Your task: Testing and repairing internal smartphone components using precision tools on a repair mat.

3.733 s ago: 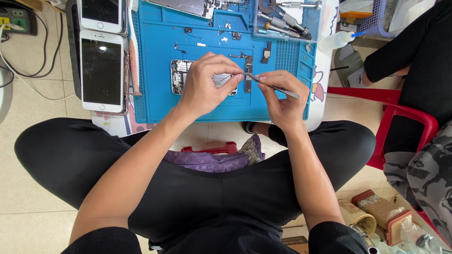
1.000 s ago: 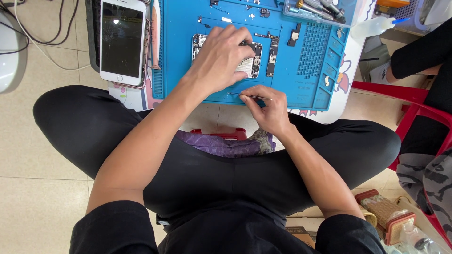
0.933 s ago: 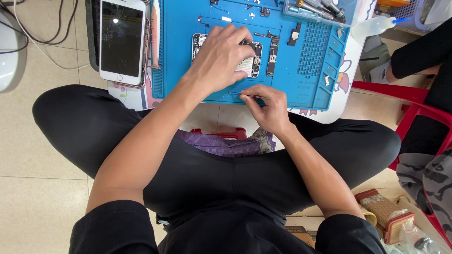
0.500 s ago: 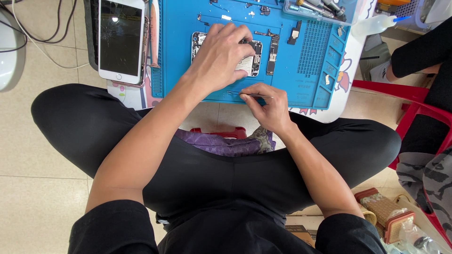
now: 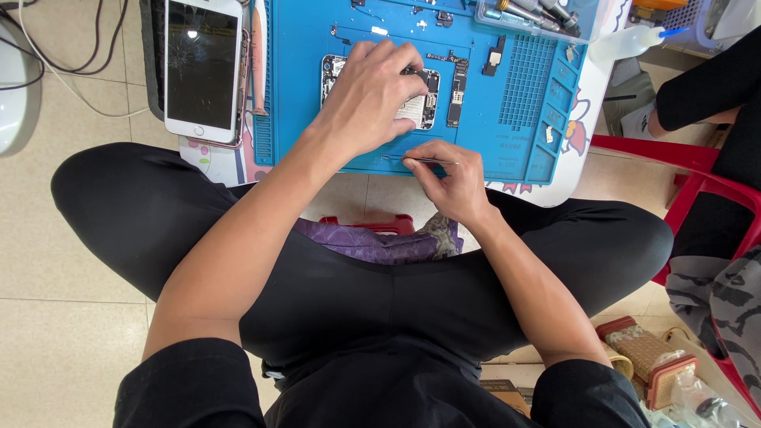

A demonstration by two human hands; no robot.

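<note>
From the head view, we see our left hand [image 5: 372, 95] lying flat over the opened phone [image 5: 379, 91] on the blue mat [image 5: 301, 87], fingers spread and pressing down, which we judge keeps the phone from sliding while the other hand works. The phone lies in the middle of the mat, set back from the near edge of the tabletop [image 5: 590, 154], its circuitry showing on both sides of our hand.

Our right hand [image 5: 450, 178] sits at the near edge of the mat, fingers pressed together in a pinch on thin tweezers [image 5: 420, 160]. The tweezers lie almost level, tip pointing left along the mat's near rim; whether the tip holds a part is too small to tell.

A second phone [image 5: 202, 67] with a cracked screen rests face up at the left edge of the tabletop, just beside the mat. A clear tool tray [image 5: 535, 16] sits at the far right corner of the mat. A red stool [image 5: 690, 178] stands to the right of the tabletop.
</note>
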